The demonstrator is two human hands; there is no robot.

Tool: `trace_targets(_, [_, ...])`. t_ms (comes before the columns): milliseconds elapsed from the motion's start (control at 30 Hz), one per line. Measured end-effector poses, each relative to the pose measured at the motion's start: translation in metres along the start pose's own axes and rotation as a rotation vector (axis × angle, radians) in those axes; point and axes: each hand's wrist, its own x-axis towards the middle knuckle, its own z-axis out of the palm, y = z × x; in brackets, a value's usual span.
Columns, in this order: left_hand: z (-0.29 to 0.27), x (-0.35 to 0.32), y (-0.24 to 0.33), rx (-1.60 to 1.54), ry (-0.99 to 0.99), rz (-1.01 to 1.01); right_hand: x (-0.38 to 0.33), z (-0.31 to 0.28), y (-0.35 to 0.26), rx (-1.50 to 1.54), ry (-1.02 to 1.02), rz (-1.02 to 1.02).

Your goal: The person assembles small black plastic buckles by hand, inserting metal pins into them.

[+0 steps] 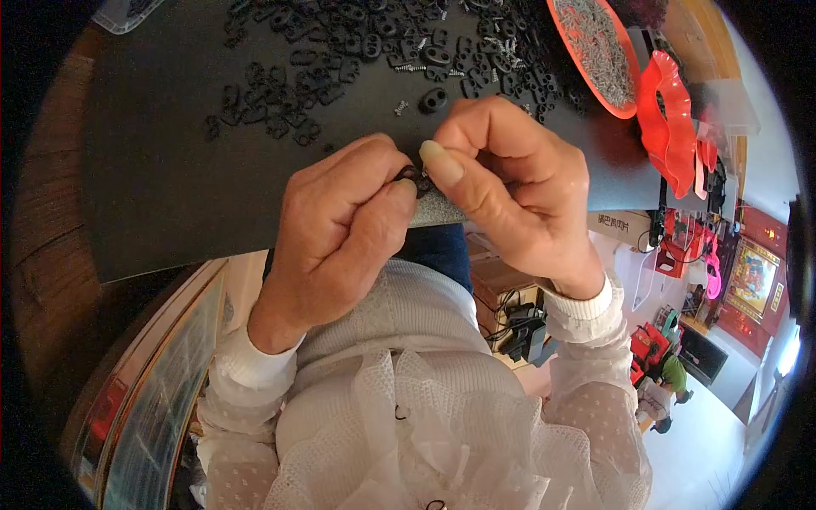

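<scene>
My left hand (pixel 344 229) is closed, thumb and forefinger pinching a small black plastic cord-lock piece (pixel 410 175) just above the table's near edge. Against that piece, my right hand (pixel 518 183) has its thumb and forefinger pressed together. A silvery speck shows at the right fingertips, but what they hold is too small and covered to make out. Just beyond my hands, a black two-hole cord lock (pixel 433 101) and a loose metal spring (pixel 401 108) lie on the dark tabletop (pixel 170 178).
Many loose black plastic pieces (pixel 297 81) are strewn across the far tabletop, with springs among them. A red dish (pixel 631 106) full of metal springs stands at the far right, beside a wavy-edged red dish (pixel 665 119). A clear container (pixel 127 13) sits far left.
</scene>
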Motion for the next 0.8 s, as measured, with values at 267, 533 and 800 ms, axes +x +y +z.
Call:
trace_targets(267, [-0.002,0.001,0.002,-0.061,-0.055,-0.041,0.003,0.000,-0.003,0.013,-0.047,0.020])
trace_targets(533, [0.000,0.001,0.002,-0.051,-0.043,-0.053,-0.006,0.009,0.011,-0.064,0.102,-0.171])
trace_targets(800, [-0.002,0.001,0.005,-0.077,-0.061,-0.082,-0.006,0.003,0.007,0.098,0.047,-0.042])
